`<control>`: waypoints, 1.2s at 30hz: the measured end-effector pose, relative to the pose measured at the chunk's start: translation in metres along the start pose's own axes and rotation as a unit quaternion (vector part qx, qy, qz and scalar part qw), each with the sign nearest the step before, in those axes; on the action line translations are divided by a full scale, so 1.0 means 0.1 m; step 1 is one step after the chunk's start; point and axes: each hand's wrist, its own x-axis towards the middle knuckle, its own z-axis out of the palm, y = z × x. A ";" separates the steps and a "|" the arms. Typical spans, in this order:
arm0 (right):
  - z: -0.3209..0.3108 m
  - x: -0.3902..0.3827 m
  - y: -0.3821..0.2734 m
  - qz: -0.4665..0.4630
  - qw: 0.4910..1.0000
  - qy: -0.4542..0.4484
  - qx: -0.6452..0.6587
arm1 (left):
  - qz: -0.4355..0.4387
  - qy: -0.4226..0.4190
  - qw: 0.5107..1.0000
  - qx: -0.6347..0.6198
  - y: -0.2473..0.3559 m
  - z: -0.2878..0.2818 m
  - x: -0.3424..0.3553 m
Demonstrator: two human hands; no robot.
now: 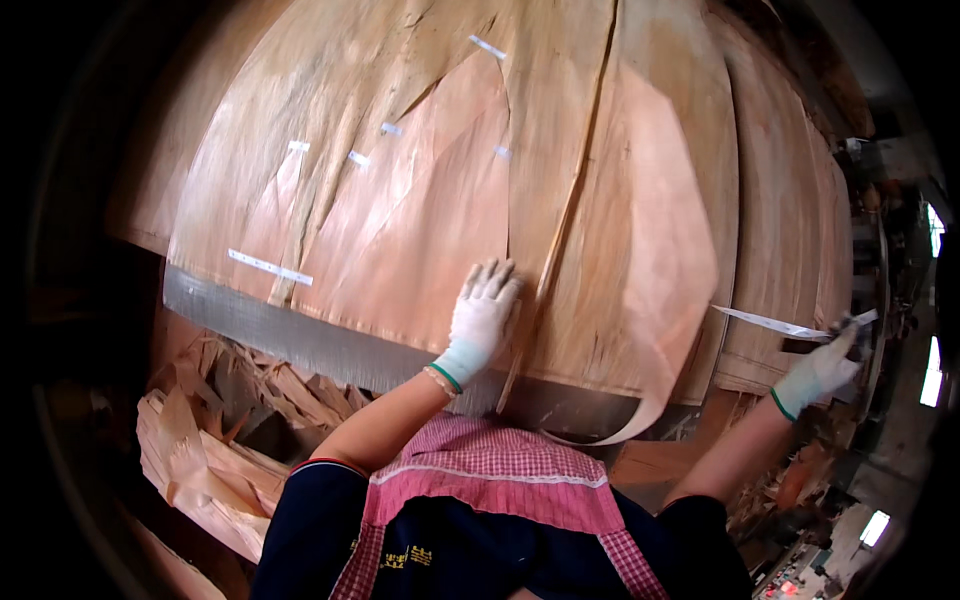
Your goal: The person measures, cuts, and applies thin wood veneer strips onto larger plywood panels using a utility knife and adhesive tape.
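Observation:
A large wood veneer sheet (560, 110) lies in front of me, with short white tape pieces (270, 267) stuck on it. My left hand (484, 312), in a white glove with a green cuff, rests on the sheet with fingers stretched out, beside a long narrow gap (577, 180). Right of the gap lies a loose pale veneer strip (668, 240), whose near end curls over the front edge. Out to the right, my gloved right hand (822, 372) is closed on a white tape strip (770, 322), which stretches left toward the sheet. A dark object at those fingers is unclear.
A grey metal edge (300, 340) runs along the front of the sheet, close to my body. Below it at left is a heap of veneer scraps (210, 460). More veneer (780, 200) lies to the right, and more scraps (800, 480) lie at lower right.

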 end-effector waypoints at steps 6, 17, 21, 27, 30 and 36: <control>0.64 -1.56 -0.57 0.085 0.776 -0.624 -0.023 | -0.099 -0.006 0.995 0.030 -0.24 -0.14 -0.76; 1.12 -3.50 -0.18 0.079 0.637 -0.735 -0.216 | 0.003 -0.038 0.999 0.031 -0.10 0.16 -0.87; 1.04 -3.31 -0.14 0.027 0.611 -0.774 -0.165 | 0.023 -0.035 0.998 0.053 -0.05 0.15 -0.88; 1.74 -2.69 0.01 0.092 0.600 -0.789 -0.099 | -0.003 -0.064 0.996 0.062 -0.06 0.02 -0.70; 1.93 -2.81 -0.02 0.167 0.584 -0.792 -0.061 | -0.056 0.033 0.991 -0.118 -0.20 -0.17 -0.34; 1.68 -3.15 0.11 -0.052 0.718 -0.665 -0.198 | 0.011 -0.027 0.994 0.109 -0.20 0.36 -0.07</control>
